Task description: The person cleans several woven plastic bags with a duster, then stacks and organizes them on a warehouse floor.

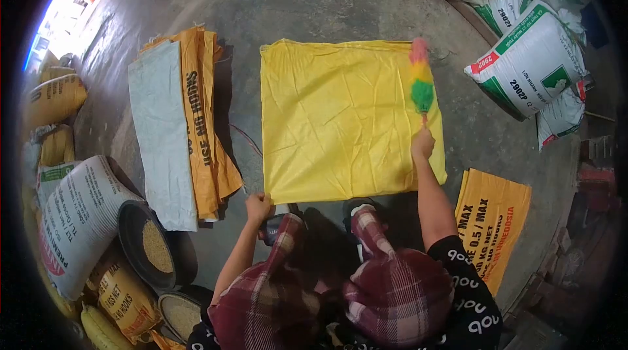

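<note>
A folded yellow woven plastic sheet [343, 124] lies flat on the floor in front of my feet, creased across its top. My right hand [423, 144] is closed around the handle of a colourful fluffy duster [422, 91], pink at the tip, then yellow and green. The duster's head lies along the sheet's right side, pointing away from me. At the near left corner of the sheet, my left hand [258, 207] is closed, its fingers gripping the edge there.
Left of the sheet lie a pale flattened sack [163, 134] and orange printed sacks [208, 127]. Another orange sack [494, 219] lies at right. Filled white bags [533, 65] stand far right. Near left are a filled bag [82, 219] and a black basin [134, 245] of grain.
</note>
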A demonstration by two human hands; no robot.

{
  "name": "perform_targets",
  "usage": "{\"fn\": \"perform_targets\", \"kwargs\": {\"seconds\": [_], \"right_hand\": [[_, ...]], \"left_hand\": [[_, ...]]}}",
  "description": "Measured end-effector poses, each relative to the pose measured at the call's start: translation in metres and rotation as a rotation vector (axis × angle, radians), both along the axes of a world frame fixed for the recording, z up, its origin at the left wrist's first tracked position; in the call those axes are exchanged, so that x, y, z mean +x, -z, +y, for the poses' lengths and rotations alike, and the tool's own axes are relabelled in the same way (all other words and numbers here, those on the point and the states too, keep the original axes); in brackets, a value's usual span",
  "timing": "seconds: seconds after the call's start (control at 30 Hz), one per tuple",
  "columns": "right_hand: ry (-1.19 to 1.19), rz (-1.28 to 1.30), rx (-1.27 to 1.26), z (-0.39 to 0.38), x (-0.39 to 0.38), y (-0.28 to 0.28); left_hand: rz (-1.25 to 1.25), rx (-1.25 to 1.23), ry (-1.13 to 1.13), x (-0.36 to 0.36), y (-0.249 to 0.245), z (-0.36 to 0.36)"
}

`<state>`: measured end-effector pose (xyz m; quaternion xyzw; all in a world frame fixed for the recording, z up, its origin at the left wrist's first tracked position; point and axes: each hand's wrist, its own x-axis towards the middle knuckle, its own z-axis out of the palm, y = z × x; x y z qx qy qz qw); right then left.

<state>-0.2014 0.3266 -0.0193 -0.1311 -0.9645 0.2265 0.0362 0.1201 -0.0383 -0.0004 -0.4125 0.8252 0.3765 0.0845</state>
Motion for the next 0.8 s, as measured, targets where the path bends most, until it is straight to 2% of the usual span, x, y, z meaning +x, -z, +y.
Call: {"fn": "perform_targets", "kwargs": {"seconds": [0.1, 0.17, 0.23, 0.27, 0.33, 0.4, 0.47, 0.5, 0.57, 0.6, 0.67, 0.73, 0.8], "right_hand": [[-0.008, -0.013, -0.017, -0.007, 0.001, -0.003], [-0.311, -0.049, 0.069, -0.030, 0.025, 0.009], [-0.818, 0.059, 0.026, -0.050, 0.047, -0.001], [-0.823, 0.056, 0.021, -0.060, 0.048, -0.006], [-1.225, -0.024, 0.265, -0.078, 0.036, -0.010], [-1.015, -0.036, 0.283, -0.089, 0.002, -0.013], [-0.649, 0.010, 0.133, -0.111, -0.033, -0.019], [-0.649, 0.011, 0.122, -0.122, -0.040, -0.026], [-0.339, -0.012, -0.114, -0.145, -0.048, -0.048], [-0.332, -0.007, -0.126, -0.147, -0.044, -0.053], [-0.507, -0.041, -0.031, -0.143, -0.024, -0.058], [-0.867, 0.001, 0.043, -0.122, 0.005, -0.020], [-1.230, 0.044, 0.227, -0.091, 0.033, -0.035]], "left_hand": [[0.102, -0.113, 0.048, -0.002, 0.001, 0.004], [0.070, -0.139, 0.076, -0.006, -0.006, 0.008], [0.062, -0.143, 0.078, -0.009, -0.009, 0.010], [0.054, -0.151, 0.090, -0.009, -0.011, 0.010], [0.061, -0.169, 0.090, -0.007, -0.007, 0.010], [0.075, -0.192, 0.101, -0.009, -0.009, 0.010], [0.079, -0.182, 0.139, -0.012, -0.016, 0.015], [0.093, -0.221, 0.183, -0.014, -0.020, 0.017], [0.068, -0.225, 0.157, -0.015, -0.020, 0.018], [0.045, -0.213, 0.126, -0.014, -0.019, 0.018], [0.044, -0.209, 0.129, -0.014, -0.019, 0.015], [0.064, -0.208, 0.150, -0.011, -0.014, 0.014], [0.077, -0.198, 0.134, -0.009, -0.012, 0.015]]}}
